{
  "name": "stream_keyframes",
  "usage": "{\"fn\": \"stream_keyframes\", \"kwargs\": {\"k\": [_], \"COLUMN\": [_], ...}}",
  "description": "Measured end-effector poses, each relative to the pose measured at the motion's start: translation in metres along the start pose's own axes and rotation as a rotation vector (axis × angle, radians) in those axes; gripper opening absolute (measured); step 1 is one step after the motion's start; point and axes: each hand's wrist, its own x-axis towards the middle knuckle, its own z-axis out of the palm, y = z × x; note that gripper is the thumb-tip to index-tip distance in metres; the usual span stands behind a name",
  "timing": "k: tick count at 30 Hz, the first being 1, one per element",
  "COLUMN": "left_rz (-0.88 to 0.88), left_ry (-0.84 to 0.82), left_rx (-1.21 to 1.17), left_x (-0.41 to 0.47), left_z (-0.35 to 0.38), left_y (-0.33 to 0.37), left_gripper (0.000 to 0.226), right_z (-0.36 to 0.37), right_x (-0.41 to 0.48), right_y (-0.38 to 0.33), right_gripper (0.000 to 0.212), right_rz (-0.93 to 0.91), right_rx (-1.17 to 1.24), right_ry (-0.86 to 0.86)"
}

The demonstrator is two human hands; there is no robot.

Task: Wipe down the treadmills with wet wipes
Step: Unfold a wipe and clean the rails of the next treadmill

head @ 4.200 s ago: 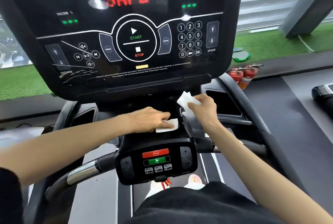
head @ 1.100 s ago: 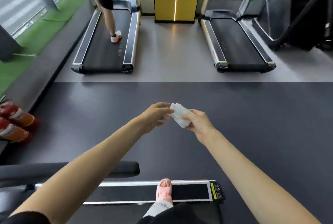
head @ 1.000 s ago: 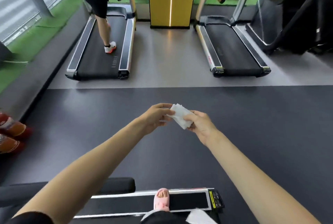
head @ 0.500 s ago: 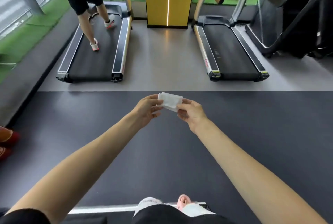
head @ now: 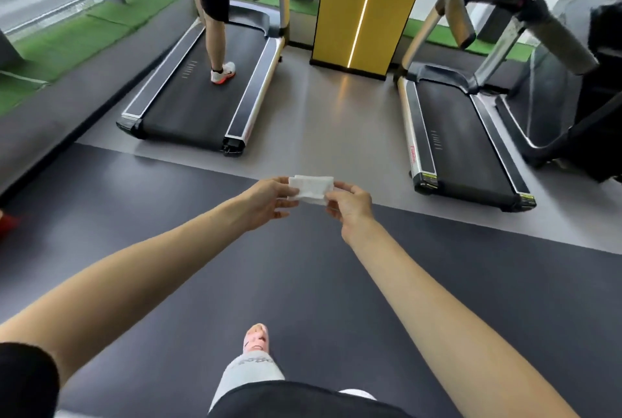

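A folded white wet wipe (head: pixel 311 188) is held out in front of me at chest height over the dark floor. My left hand (head: pixel 267 200) pinches its left edge and my right hand (head: pixel 350 203) pinches its right edge. Two treadmills stand ahead across the floor. The left treadmill (head: pixel 198 91) has a person walking on its belt. The right treadmill (head: pixel 461 134) has nobody on it, and its handrails rise at the upper right.
A yellow pillar (head: pixel 363 6) stands between the two treadmills. Green turf (head: pixel 77 33) runs along the window on the left. A dark machine (head: pixel 599 81) fills the far right. Dark rubber flooring (head: pixel 303 283) lies under me, with my foot in a pink slipper (head: pixel 256 337).
I have left the first treadmill and walked closer to the two ahead. Both hands have pulled the wipe flatter between them. The person on the left treadmill keeps stepping.
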Motion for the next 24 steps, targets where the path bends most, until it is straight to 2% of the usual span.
{"fn": "stream_keyframes", "kwargs": {"k": [4, 7, 10, 14, 18, 21, 24], "left_rz": [0.025, 0.088, 0.153, 0.080, 0.068, 0.124, 0.149], "left_ry": [0.091, 0.211, 0.384, 0.587, 0.660, 0.782, 0.906], "left_rx": [0.016, 0.003, -0.114, -0.275, -0.278, -0.326, -0.421], "left_x": [0.082, 0.149, 0.195, 0.218, 0.230, 0.236, 0.214], "left_z": [-0.082, -0.174, -0.268, -0.380, -0.501, -0.597, -0.682], "left_y": [-0.006, 0.004, 0.019, 0.040, 0.074, 0.094, 0.102], "left_gripper": [0.022, 0.021, 0.020, 0.007, 0.006, 0.032, 0.040], "right_z": [0.092, 0.198, 0.311, 0.432, 0.561, 0.674, 0.781], "right_x": [0.099, 0.186, 0.241, 0.271, 0.299, 0.311, 0.296], "right_y": [0.037, 0.051, 0.061, 0.082, 0.073, 0.072, 0.085], "right_gripper": [0.026, 0.028, 0.028, 0.031, 0.038, 0.039, 0.040], "right_rz": [-0.006, -0.093, -0.127, -0.027, -0.039, -0.066, -0.037], "right_rx": [-0.110, -0.177, -0.193, -0.234, -0.289, -0.334, -0.429], "right_ry": [-0.093, -0.238, -0.360, -0.471, -0.573, -0.707, -0.847]}}
